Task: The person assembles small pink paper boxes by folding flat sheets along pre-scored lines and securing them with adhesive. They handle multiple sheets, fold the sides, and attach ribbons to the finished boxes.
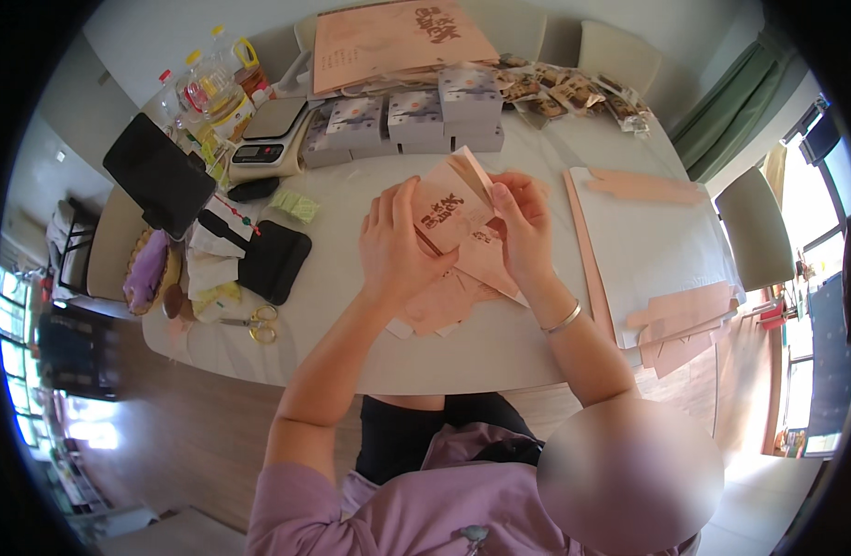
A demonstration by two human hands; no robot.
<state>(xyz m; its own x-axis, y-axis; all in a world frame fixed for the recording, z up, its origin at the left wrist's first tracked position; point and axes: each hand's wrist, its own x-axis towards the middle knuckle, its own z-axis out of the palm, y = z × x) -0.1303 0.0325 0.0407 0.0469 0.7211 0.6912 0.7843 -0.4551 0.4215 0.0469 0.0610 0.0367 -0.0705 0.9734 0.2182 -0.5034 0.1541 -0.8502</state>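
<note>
Both hands hold a small pink cardboard box [451, 196] printed with dark lettering, tilted above the table. My left hand [388, 236] wraps around its left side, the thumb along the lower edge. At the upper right, my right hand [526, 222] pinches the box's side edge near its raised top, where a flap or opening shows. What is inside the box cannot be made out. Just below the hands, more pink cardboard pieces [435, 301] lie flat on the white table [342, 357], partly hidden by the hands and forearms.
Stacked small printed boxes [416, 116] stand at the back, beside a large pink sheet [398, 42] and wrapped packets [574, 93]. Leftward are a kitchen scale [263, 148], bottles [208, 88], a tablet on a stand [159, 171] and scissors [261, 324]. More pink cardboard [685, 320] lies right.
</note>
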